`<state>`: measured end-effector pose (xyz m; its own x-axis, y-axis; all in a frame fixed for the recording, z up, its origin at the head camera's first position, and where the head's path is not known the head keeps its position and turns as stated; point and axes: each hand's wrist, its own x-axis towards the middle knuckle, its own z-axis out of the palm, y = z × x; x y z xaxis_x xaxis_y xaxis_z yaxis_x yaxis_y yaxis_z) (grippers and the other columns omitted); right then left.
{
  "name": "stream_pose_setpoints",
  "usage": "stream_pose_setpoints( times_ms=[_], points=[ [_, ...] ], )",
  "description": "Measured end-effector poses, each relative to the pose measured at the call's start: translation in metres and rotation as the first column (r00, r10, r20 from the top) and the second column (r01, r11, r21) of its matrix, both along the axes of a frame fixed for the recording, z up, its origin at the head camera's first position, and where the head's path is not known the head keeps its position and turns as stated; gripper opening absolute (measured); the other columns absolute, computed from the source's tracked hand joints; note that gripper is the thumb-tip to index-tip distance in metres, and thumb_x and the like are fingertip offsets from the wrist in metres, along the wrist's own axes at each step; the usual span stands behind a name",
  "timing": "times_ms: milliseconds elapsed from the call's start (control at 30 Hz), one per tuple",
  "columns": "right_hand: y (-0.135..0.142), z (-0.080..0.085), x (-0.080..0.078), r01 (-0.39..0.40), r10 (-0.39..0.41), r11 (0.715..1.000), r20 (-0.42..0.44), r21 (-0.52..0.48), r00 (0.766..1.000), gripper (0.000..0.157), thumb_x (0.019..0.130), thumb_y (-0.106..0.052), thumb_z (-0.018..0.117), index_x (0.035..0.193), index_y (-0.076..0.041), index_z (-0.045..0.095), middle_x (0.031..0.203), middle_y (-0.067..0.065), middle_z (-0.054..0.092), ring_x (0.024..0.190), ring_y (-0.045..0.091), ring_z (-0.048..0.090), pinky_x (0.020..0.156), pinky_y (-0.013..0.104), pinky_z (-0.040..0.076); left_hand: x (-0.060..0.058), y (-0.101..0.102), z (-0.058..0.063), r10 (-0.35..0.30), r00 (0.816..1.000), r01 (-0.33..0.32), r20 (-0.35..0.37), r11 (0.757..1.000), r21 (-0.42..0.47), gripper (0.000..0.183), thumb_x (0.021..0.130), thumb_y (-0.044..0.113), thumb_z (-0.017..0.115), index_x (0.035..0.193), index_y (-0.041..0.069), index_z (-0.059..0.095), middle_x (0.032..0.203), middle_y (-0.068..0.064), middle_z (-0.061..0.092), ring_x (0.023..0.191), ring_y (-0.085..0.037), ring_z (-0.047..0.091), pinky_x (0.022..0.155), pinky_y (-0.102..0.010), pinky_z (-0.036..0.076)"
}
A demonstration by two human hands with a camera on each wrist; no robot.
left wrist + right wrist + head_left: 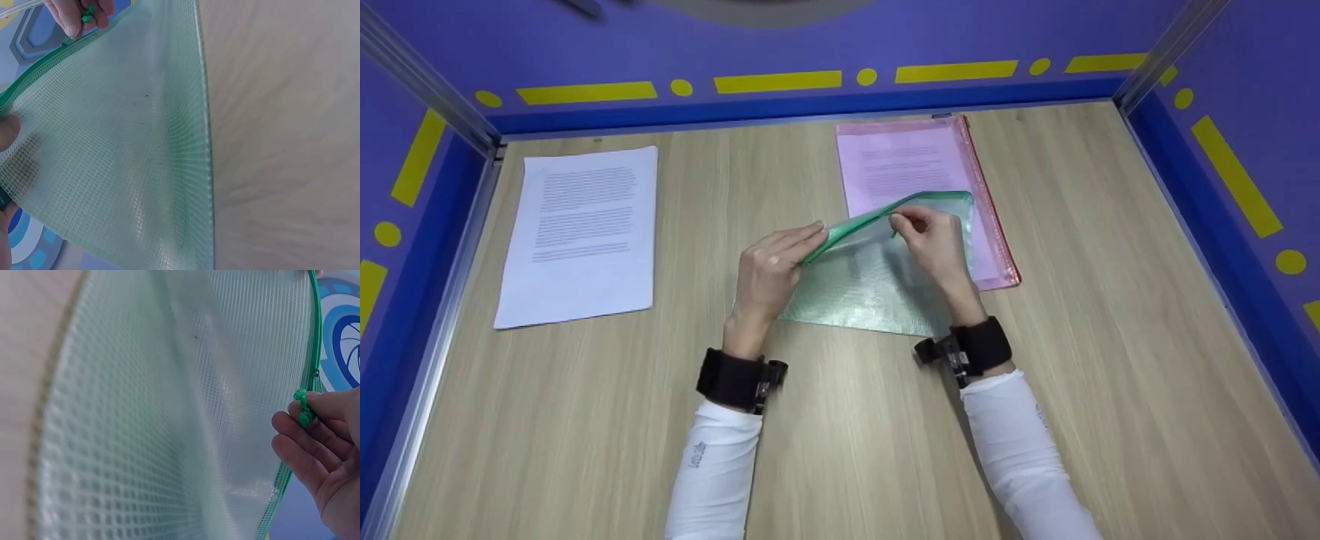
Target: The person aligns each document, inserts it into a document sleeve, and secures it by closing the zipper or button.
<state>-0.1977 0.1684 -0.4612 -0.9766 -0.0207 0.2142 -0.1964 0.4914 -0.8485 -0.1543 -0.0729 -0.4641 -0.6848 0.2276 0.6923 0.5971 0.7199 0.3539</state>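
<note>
A translucent green mesh zip pouch [862, 296] is held with its green zipper edge raised off the table. My left hand [771, 274] grips the pouch near the left end of that edge; in the left wrist view its thumb [8, 132] lies on the mesh. Between thumb and fingers, my right hand [936, 244] pinches the knotted green zipper pull [304, 410], partway along the zipper. No sheet can be made out inside the pouch. Part of the left hand is hidden behind the mesh in the left wrist view.
Behind the green pouch lies a pink zip pouch [907, 150] with a printed sheet inside, partly covered by it. A stack of printed paper [577, 285] lies at the left of the wooden table [840, 450]. Blue panels [780, 52] wall in the back and sides.
</note>
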Motion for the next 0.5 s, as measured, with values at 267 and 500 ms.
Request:
stream_pose_setpoints(
  times_ms=[267, 500],
  points=[
    [0.009, -0.001, -0.004, 0.025, -0.025, 1.0, 0.014, 0.0, 1.0, 0.016, 0.091, -0.008, 0.069, 0.101, 0.003, 0.074, 0.091, 0.019, 0.075, 0.071, 0.01, 0.062, 0.067, 0.013, 0.051, 0.0, -0.002, -0.001, -0.007, 1.0, 0.007, 0.004, 1.0, 0.014, 0.03, 0.088, -0.004, 0.066, 0.11, 0.013, 0.076, 0.109, -0.005, 0.077, 0.094, -0.021, 0.075, 0.081, -0.031, 0.061],
    [0.015, -0.001, -0.006, 0.078, -0.078, 0.997, 0.012, 0.014, 0.997, 0.015, 0.091, -0.007, 0.069, 0.1, 0.004, 0.074, 0.091, 0.02, 0.075, 0.069, 0.007, 0.06, 0.063, 0.012, 0.049, -0.001, -0.006, -0.001, 0.018, 1.0, -0.018, 0.007, 1.0, 0.006, 0.032, 0.087, -0.006, 0.065, 0.109, 0.014, 0.077, 0.108, -0.005, 0.077, 0.093, -0.021, 0.075, 0.081, -0.031, 0.061]
  ],
)
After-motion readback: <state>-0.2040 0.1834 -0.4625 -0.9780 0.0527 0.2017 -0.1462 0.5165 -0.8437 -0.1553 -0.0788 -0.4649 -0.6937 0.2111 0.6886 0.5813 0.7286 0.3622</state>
